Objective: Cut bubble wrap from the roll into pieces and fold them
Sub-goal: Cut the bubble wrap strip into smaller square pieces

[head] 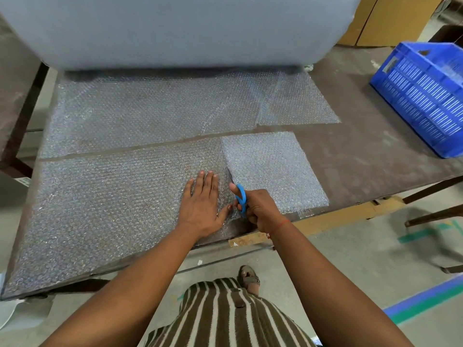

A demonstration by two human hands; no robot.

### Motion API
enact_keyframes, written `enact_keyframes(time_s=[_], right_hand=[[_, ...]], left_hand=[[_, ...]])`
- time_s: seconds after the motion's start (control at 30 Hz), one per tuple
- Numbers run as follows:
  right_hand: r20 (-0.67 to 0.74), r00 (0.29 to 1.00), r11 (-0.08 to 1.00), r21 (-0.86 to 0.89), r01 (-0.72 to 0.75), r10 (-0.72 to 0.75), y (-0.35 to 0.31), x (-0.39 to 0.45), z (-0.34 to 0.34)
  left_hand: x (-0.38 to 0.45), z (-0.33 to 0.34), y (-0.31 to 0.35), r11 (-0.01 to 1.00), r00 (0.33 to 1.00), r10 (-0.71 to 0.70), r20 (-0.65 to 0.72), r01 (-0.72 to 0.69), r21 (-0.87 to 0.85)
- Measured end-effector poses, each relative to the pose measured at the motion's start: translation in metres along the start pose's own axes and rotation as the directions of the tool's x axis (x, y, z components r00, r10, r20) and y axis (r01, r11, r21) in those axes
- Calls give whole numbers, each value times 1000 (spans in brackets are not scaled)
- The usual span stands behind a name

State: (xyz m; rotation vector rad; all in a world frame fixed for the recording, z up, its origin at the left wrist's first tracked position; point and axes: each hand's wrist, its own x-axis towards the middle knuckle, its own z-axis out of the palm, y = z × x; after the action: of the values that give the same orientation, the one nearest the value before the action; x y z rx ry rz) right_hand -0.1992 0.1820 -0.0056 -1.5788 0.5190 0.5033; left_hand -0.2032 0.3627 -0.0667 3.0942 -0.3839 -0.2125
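On the dark worktable [363, 151], near its front edge, pressing flat with the left hand [203, 204], fingers straight and spread, palm down on the cut strip of bubble wrap [105, 209] lying across the near part of the table. Just beside it, gripping blue-handled scissors [241, 199] with the right hand [260, 209], fingers curled through the handles, thumb up through the top loop, the blades pointing away from the body and working at the strip's near edge, right beside the left thumb; blades mostly hidden by the hand and wrap, so not telling how far apart they are standing. Lying to the right of the scissors, touching the strip, a whiter, thicker folded piece [273, 169], square-ish, reaching nearly to the table's front edge. Stretching beyond a narrow bare gap, another sheet [150, 113] running back under the big roll [175, 28], sitting at the far side of the table. Resting at the far right, well apart from the hands, a blue plastic crate [426, 96]. Showing behind it, cardboard boxes [390, 18]. Standing below the table edge on a grey floor, a sandalled foot [249, 279] and a striped garment [225, 316]
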Motion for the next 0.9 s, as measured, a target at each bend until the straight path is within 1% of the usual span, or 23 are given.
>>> enact_keyframes(time_s=[0.17,0.37,0.5,0.9], right_hand=[[1,1000,999,38,9,-9,-2,3,-1],[32,999,1000,18,2,-2,-6,11,3],[32,999,998,59,-10,8,-15,12,6],[4,1000,999,20,25,-25,-24,23,10]], left_hand=[[1,0,0,1000,1000,1,-1,-1,-10],[1,0,0,1000,1000,4,3,-4,-2],[1,-1,1,1000,1000,3,3,-3,-10],[2,1,1,1000,1000,1,2,-1,-7]])
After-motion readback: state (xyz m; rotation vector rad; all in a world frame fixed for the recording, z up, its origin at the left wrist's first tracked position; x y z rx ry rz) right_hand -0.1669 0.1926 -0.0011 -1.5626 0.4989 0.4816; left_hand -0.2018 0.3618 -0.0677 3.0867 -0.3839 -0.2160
